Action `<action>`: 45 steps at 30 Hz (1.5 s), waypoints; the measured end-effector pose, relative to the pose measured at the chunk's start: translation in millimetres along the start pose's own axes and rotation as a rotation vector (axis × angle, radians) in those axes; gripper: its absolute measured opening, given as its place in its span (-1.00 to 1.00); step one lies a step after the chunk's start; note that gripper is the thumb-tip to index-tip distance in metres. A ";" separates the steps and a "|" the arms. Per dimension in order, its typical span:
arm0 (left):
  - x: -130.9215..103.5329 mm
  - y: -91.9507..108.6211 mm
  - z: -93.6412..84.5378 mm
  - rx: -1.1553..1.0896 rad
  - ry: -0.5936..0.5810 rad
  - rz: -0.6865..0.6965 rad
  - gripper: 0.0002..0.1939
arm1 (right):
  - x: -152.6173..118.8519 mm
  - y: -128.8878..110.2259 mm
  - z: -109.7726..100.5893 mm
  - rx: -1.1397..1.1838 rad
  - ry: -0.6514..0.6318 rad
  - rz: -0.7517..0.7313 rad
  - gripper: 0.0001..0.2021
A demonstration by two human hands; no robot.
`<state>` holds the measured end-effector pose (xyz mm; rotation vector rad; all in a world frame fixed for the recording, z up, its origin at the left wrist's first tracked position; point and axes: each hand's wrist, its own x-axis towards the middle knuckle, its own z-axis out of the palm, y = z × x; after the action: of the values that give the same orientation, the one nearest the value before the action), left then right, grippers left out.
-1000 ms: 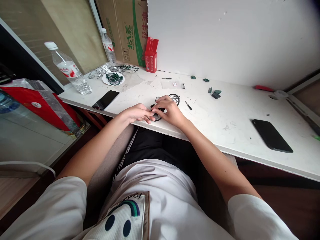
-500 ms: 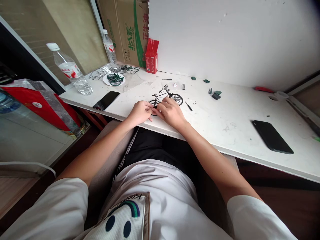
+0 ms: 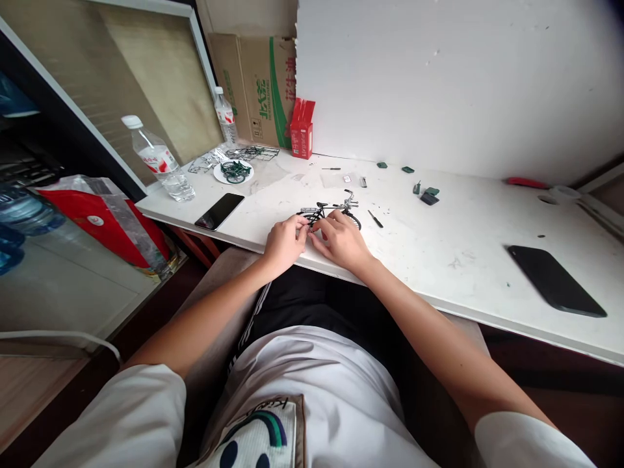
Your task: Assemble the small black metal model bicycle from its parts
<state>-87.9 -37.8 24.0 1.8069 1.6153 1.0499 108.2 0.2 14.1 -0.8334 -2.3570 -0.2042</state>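
On the smooth white bench [image 3: 429, 247], a black model bicycle [image 3: 324, 207] — slender-framed, thin-spoked — is touched by left hand [image 3: 285, 246] and right hand [image 3: 347, 244], fingers curled; grip cannot be told.

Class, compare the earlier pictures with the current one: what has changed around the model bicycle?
The model bicycle, mostly hidden at first, has turned more side-on; its saddle and handlebar now show above the left hand and right hand, which both remain at it. The phone on the left, white plate and red box stayed put.
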 end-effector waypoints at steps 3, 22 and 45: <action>-2.2 4.6 -0.1 0.061 -0.015 -0.010 -0.76 | -5.4 -3.9 0.7 -0.071 0.023 -0.005 -0.70; -1.2 8.1 6.2 0.070 0.058 0.040 -0.81 | -17.5 -28.4 -0.1 -0.151 0.028 0.222 -0.62; 2.0 17.5 5.1 -0.002 0.029 -0.089 -0.77 | -17.4 -30.4 9.0 -0.192 0.014 0.270 -0.56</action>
<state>-73.4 -38.3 35.2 1.7100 1.6947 1.0415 95.6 -29.7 -1.8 -1.2264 -2.2066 -0.3245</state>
